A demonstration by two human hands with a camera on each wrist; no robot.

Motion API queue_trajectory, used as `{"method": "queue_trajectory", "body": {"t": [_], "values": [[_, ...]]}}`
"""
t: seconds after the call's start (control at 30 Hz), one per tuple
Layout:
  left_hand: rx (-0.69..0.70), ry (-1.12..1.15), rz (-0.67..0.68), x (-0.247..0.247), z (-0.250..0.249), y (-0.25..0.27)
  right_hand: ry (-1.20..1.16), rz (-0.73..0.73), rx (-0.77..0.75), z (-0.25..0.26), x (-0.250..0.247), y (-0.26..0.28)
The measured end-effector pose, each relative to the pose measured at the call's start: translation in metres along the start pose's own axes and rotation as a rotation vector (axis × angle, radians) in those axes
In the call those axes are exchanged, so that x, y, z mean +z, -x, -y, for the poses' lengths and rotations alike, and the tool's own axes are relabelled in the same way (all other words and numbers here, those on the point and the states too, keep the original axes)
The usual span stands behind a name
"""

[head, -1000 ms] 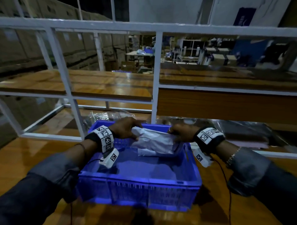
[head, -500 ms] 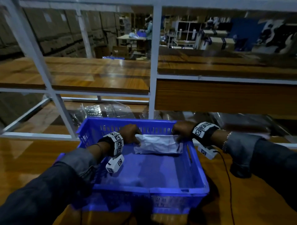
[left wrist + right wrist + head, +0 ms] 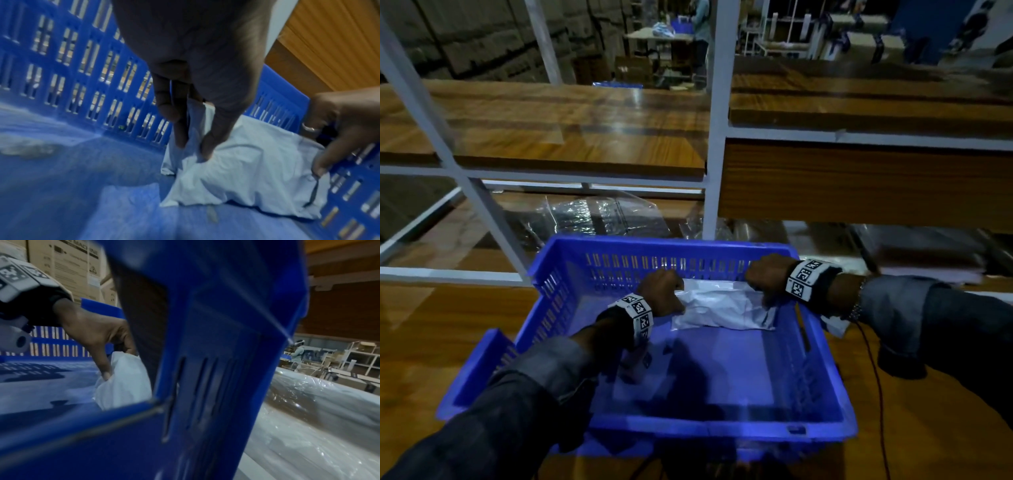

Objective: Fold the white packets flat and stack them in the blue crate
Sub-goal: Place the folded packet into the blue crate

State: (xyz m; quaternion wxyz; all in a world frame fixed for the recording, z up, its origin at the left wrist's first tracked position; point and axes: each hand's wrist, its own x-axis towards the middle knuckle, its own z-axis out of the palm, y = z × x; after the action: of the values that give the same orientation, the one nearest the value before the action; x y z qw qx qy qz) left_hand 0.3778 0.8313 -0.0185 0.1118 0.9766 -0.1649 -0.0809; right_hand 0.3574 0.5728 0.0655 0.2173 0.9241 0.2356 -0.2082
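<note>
Packet placement is the step in hand: the white packet (image 3: 722, 308), which a second ago was held up over the rim, now lies on the floor of the blue crate (image 3: 571, 308), against its far wall and toward the right corner. Left hand (image 3: 662, 291) pinches the packet's left end between thumb and fingers (image 3: 207, 146), while the right hand (image 3: 765, 274) has moved to the other end; its fingers look curled onto that edge, though the left wrist view shows them loosening, so the hold there seems light. Both wrists have dropped inside the crate since the earlier views. By my reading the packet is set down but rumpled, so pressing it flat and letting go should come next; further packets are not visible here
</note>
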Motion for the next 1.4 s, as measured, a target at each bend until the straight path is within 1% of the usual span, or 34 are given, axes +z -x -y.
{"method": "queue_trajectory", "body": {"t": [0.1, 0.17, 0.3, 0.43, 0.53, 0.63, 0.77, 0.83, 0.93, 1.03, 1.13, 1.23, 1.3, 1.4], "values": [[0.003, -0.007, -0.030, 0.002, 0.000, -0.001, 0.047, 0.027, 0.007, 0.000, -0.003, 0.002], [0.006, -0.049, -0.033, 0.002, 0.000, -0.001, 0.053, 0.018, 0.023, -0.001, -0.002, 0.002], [0.057, -0.213, -0.020, -0.005, -0.003, 0.004, -0.010, 0.017, 0.052, -0.005, -0.002, 0.001], [0.086, -0.294, -0.043, -0.016, -0.012, 0.013, -0.067, 0.001, 0.094, -0.004, -0.005, 0.004], [0.106, -0.347, -0.054, -0.028, -0.018, 0.020, -0.160, -0.027, 0.115, -0.005, -0.005, 0.009], [0.093, -0.373, -0.046, -0.046, -0.023, 0.027, -0.281, -0.089, 0.129, -0.011, -0.007, 0.019], [0.061, -0.377, -0.069, -0.065, -0.028, 0.038, -0.466, -0.167, 0.091, -0.020, -0.016, 0.042], [0.057, -0.385, -0.100, -0.073, -0.033, 0.046, -0.516, -0.214, 0.089, -0.023, -0.020, 0.057], [0.071, -0.348, -0.151, -0.087, -0.044, 0.058, -0.542, -0.291, 0.066, -0.023, -0.029, 0.082], [0.099, -0.243, -0.197, -0.104, -0.059, 0.072, -0.548, -0.322, 0.034, -0.021, -0.035, 0.114], [0.135, -0.158, -0.283, -0.121, -0.077, 0.092, -0.602, -0.392, 0.056, -0.023, -0.031, 0.146], [0.248, -0.032, -0.349, -0.130, -0.098, 0.122, -0.626, -0.474, 0.018, -0.020, -0.020, 0.175], [0.344, 0.069, -0.399, -0.124, -0.114, 0.144, -0.676, -0.506, -0.005, -0.013, -0.004, 0.198], [0.417, 0.218, -0.420, -0.103, -0.140, 0.177, -0.776, -0.559, -0.005, -0.001, 0.029, 0.229]]}}
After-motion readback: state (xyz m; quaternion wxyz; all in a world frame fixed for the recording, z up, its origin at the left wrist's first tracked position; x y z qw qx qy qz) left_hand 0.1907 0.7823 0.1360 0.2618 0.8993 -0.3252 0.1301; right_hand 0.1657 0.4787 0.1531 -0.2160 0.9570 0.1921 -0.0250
